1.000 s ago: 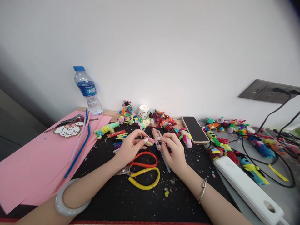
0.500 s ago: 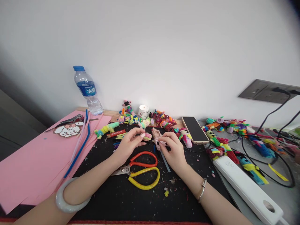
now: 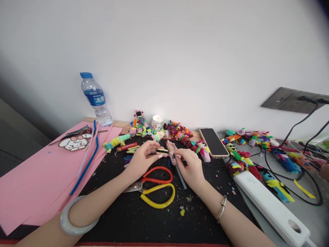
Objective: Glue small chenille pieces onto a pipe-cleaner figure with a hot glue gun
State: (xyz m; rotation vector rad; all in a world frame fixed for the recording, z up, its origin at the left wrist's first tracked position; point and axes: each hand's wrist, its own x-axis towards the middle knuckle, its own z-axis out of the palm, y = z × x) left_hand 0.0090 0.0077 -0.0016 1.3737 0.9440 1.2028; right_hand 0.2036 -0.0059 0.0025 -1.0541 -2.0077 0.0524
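My left hand is closed around a small fuzzy pipe-cleaner piece in pale yellow, black and pink. Facing it, my right hand has thumb and forefinger pinched together; a tiny dark bit shows at the fingertips, too small to name. Between the hands lies a smeared, pinkish tool, its near part hidden by my right fingers. From there a translucent stick points toward me. Scissors with one red and one yellow handle lie below my hands, their blades partly under my left forearm.
Pipe-cleaner dolls line the back around a white paper cup. A phone and a white power strip lie right, among black cables. At left are pink paper, blue and pink pipe cleaners, and a water bottle.
The piece in my left hand has turned, so its yellow and black side now shows where pink showed before. My right hand has shifted only slightly.
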